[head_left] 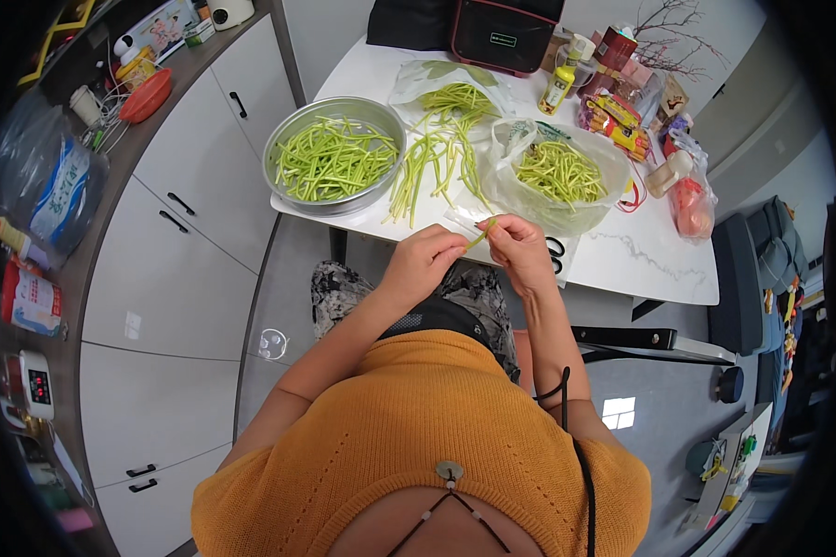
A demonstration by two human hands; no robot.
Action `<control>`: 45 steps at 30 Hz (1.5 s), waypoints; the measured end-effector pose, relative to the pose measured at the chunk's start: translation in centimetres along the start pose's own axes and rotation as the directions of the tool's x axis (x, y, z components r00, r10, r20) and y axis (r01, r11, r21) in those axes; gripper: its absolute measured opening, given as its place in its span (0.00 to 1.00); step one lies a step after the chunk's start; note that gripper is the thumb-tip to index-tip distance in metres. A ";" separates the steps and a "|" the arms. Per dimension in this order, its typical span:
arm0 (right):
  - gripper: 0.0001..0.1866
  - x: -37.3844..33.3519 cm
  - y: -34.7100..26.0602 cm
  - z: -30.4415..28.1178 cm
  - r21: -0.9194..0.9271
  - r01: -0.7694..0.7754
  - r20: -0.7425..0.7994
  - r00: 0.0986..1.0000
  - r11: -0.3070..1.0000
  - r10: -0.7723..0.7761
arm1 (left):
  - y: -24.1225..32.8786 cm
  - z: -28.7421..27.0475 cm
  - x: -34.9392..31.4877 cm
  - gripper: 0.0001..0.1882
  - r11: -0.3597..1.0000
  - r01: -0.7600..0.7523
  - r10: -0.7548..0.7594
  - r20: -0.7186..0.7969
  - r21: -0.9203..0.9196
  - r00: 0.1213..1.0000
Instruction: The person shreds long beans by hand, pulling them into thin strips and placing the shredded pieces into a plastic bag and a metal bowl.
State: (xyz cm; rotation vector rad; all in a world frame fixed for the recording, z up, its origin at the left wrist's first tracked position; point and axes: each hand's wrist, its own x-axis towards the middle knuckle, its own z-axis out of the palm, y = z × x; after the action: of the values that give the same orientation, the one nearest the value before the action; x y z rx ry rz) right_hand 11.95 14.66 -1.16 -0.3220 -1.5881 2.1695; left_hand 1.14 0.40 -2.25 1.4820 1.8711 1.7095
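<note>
Between my hands, at the table's near edge, is a short green vegetable stem (476, 241). My left hand (421, 265) pinches one end of it, and my right hand (520, 252) grips the other. Beyond my left hand stands a round metal basin (271, 153) holding many cut green stems (334, 160). Long loose stems (437, 167) lie on the table in front of my hands, trailing from a plastic bag (413, 82) farther back. To the right, an open plastic bag (529, 213) contains shorter pale-green pieces (559, 174). Black scissor handles (555, 252) show just right of my right hand.
The white table (659, 255) also carries a black appliance (503, 37), a yellow bottle (556, 90), snack packets (616, 121) and a bag with red contents (691, 206). White cabinets (176, 278) line the left. A black bar (622, 338) juts out on the right.
</note>
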 end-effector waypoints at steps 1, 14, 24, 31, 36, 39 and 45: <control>0.09 0.0 0.0 -0.1 -0.021 -0.006 -0.007 1.000 1.000 0.005 | 0.0 0.1 0.0 0.06 1.000 0.001 -0.001 0.006 0.000 1.000; 0.09 -0.2 0.6 0.2 -0.471 0.176 -0.095 0.964 0.864 -0.248 | -1.3 0.6 -0.1 0.07 0.865 0.325 -0.322 0.075 -0.381 0.944; 0.06 0.2 -1.7 -3.7 -0.795 0.024 -0.150 0.960 0.606 -0.235 | -2.0 -1.5 1.0 0.09 0.686 0.333 -0.453 -0.023 -0.647 0.891; 0.16 3.5 -5.0 -7.1 -0.867 0.177 -0.245 0.663 0.466 -0.708 | -1.1 -1.7 1.4 0.08 0.557 0.363 -0.496 0.051 -0.747 0.867; 0.12 2.9 -3.6 -4.2 -0.853 0.271 -0.116 0.735 0.447 -0.668 | -2.0 -1.4 1.1 0.07 0.595 0.351 -0.453 0.060 -0.723 0.890; 0.07 2.0 -1.3 -2.2 -0.810 0.230 -0.047 0.891 0.539 -0.451 | -2.5 -1.5 1.0 0.07 0.595 0.357 -0.448 0.071 -0.721 0.891; 0.07 2.1 -0.2 -0.9 -0.833 0.156 0.032 0.971 0.531 -0.236 | -3.6 -2.9 1.7 0.06 0.592 0.266 -0.463 -0.050 -0.761 0.885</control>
State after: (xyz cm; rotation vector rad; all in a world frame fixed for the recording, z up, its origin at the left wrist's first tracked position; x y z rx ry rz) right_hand 10.55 16.39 -1.09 -0.4683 -2.3826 1.0509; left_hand -3.56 0.45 -3.63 0.5234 1.1577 2.1059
